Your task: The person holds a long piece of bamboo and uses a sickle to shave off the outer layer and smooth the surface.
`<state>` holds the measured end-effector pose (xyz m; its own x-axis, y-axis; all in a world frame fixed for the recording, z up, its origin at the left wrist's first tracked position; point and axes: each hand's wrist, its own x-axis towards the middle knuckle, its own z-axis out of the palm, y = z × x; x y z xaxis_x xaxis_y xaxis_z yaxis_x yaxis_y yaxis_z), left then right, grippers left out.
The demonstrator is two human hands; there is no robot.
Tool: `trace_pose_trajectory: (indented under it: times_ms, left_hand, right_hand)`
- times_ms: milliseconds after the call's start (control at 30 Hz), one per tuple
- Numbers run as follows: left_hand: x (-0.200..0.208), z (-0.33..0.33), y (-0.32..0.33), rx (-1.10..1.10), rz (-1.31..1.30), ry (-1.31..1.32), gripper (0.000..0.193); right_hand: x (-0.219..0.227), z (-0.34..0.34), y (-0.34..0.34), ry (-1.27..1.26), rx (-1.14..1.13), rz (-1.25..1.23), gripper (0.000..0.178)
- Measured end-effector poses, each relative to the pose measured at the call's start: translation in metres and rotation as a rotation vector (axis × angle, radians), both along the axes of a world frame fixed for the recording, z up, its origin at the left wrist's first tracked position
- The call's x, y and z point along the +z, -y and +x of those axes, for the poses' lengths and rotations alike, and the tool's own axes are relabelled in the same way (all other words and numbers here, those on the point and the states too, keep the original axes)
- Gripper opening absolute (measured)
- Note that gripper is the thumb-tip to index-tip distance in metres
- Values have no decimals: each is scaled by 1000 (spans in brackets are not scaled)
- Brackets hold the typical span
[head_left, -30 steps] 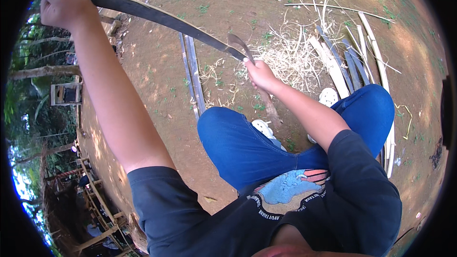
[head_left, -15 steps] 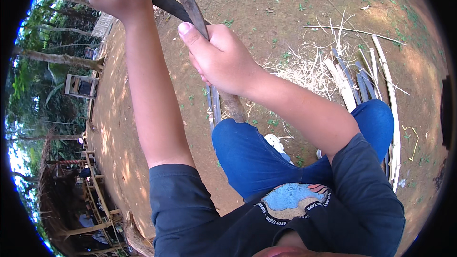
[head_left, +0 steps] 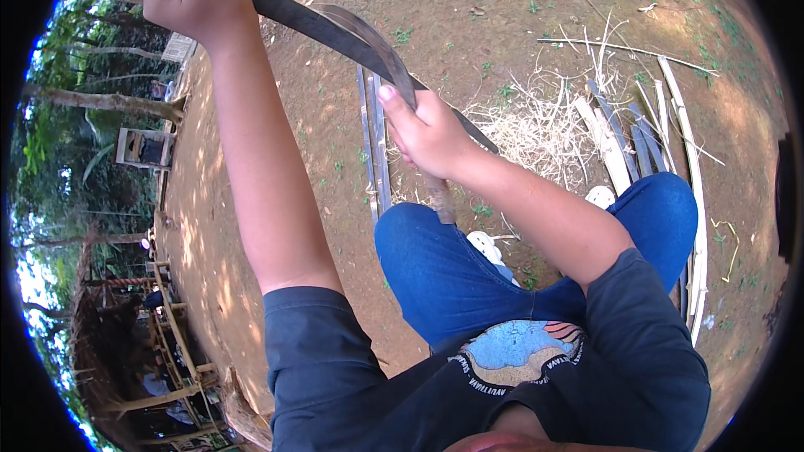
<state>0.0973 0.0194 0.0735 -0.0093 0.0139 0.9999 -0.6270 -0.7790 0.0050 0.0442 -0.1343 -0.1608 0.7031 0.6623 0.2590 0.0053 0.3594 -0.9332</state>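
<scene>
My left hand, far out at the upper left, is closed on one end of a long dark strip that looks like split bamboo. The strip slants down to the right and runs behind my right hand. In that hand a curved knife is gripped by its wooden handle; the handle's butt is just above my left knee. The knife's blade arches up to the left and lies against the strip. My right thumb points up along the tool.
Pale shavings are heaped on the brown earth ahead of my knees. Split strips and long pale poles lie to the right. Two dark strips lie beyond my left knee. A thatched shelter and trees stand at the left.
My right hand and the knife have slid right and down along the strip, away from my left hand. More of the strip shows between them. My left hand has shifted slightly left.
</scene>
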Motion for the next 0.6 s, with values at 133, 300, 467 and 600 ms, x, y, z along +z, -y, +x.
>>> trace_pose_trajectory:
  times_ms: [133,300,467,600]
  left_hand:
    - [-1,-5,-2,-6,-4,-38,43]
    - [2,-2,2,12,-54,-26,43]
    - [1,7,13,-56,-41,-8,44]
    - [-7,8,29,-34,-70,2,45]
  right_hand:
    - [-24,6,15,-51,34,-113,52]
    - [43,2,23,104,17,46,53]
    - [106,1,14,169,-49,210,55]
    - [74,5,2,151,-56,172,60]
